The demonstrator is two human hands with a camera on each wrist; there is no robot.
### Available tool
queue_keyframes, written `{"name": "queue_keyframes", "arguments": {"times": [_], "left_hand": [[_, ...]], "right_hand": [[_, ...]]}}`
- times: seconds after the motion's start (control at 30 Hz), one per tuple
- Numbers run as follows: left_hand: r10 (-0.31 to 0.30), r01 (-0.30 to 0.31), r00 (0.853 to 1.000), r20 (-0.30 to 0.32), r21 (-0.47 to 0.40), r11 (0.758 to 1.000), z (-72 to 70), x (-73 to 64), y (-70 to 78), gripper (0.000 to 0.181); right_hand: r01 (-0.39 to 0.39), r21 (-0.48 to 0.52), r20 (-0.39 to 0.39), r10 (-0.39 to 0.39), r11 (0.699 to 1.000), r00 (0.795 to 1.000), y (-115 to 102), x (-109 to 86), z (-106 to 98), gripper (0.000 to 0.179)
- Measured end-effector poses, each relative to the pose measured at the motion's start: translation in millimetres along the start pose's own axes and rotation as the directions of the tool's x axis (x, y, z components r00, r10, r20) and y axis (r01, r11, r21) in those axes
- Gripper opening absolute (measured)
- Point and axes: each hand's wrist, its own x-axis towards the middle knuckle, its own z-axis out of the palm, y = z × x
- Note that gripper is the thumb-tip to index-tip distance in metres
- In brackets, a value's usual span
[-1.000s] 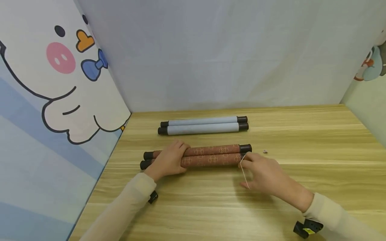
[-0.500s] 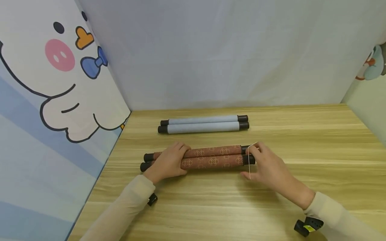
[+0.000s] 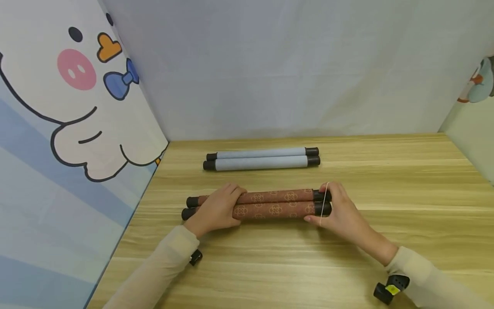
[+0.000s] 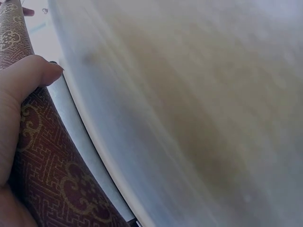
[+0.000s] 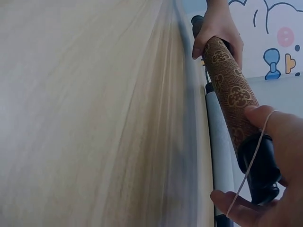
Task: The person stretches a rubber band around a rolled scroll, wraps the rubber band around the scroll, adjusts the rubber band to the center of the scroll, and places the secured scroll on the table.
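Observation:
Two rolled brown scrolls [image 3: 274, 204] with a gold pattern and black end knobs lie side by side. My left hand [image 3: 217, 209] grips both across their left part, the thumb on the near side. At the right end my right hand [image 3: 341, 210] straddles the black knobs, thumb on the near side and fingers on the far side. A thin white rubber band [image 5: 252, 161] is stretched taut between its thumb and fingers and crosses over the knobs. In the right wrist view the thumb touches the brown cloth; the lower fingertips stand apart from it.
Behind, two light blue scrolls [image 3: 262, 163] with black knobs lie parallel on the wooden table [image 3: 270, 266]. A grey-white cloth wall [image 3: 293, 68] rises at the back edge. A cartoon-printed panel [image 3: 77, 128] stands at the left.
My right hand has spread the band and brought it over the scrolls' right knobs, moving slightly right and up. My left hand keeps its grip, and the brown scrolls have shifted slightly right.

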Motion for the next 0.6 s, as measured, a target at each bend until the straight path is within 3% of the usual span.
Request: {"name": "queue_keyframes", "arguments": {"times": [0.33, 0.47, 0.6], "left_hand": [[0.053, -0.053, 0.998, -0.019, 0.006, 0.999, -1.0, -3.5, 2.9, 0.072], [0.067, -0.066, 0.998, -0.006, 0.028, 0.997, -0.2, -5.2, 3.4, 0.075], [0.084, -0.084, 0.996, 0.01, 0.041, 0.996, -0.3, -5.7, 5.2, 0.078]], "right_hand": [[-0.113, 0.183, 0.099, 0.096, 0.977, 0.99, 2.2, -0.9, 2.9, 0.077], [-0.124, 0.208, 0.124, 0.1, 0.97, 0.987, 1.6, -1.2, 1.4, 0.067], [-0.104, 0.197, 0.097, 0.086, 0.975, 0.992, 0.0, -0.6, -0.3, 0.052]]}}
